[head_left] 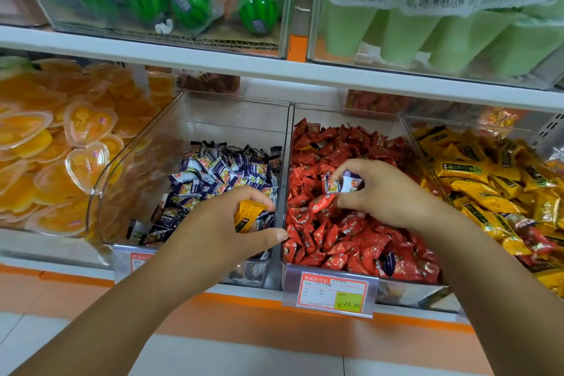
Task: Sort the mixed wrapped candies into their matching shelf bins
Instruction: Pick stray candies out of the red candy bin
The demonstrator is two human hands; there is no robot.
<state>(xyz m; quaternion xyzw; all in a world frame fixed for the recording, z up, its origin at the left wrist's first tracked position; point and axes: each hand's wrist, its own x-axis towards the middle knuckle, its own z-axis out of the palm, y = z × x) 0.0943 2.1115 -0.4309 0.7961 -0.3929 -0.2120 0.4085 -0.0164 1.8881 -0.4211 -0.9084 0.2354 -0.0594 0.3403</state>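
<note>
Three clear shelf bins stand side by side: a bin of purple-and-white wrapped candies (pixel 225 168), a bin of red wrapped candies (pixel 341 238) and a bin of yellow wrapped candies (pixel 488 192). My left hand (pixel 219 232) hovers over the purple bin's front and grips a yellow-orange wrapped candy (pixel 248 215). Over the red bin, my right hand (pixel 375 192) pinches purple-and-white wrapped candies (pixel 341 183) between thumb and fingers. One purple-and-white candy (pixel 387 264) lies among the red ones near the front.
A bin of orange heart-shaped jelly cups (pixel 61 143) sits at the left. Above the white shelf board (pixel 274 67), clear boxes hold watermelon-shaped toys (pixel 183 0) and green tubes (pixel 427 36). A price tag (pixel 332 294) hangs on the red bin's front.
</note>
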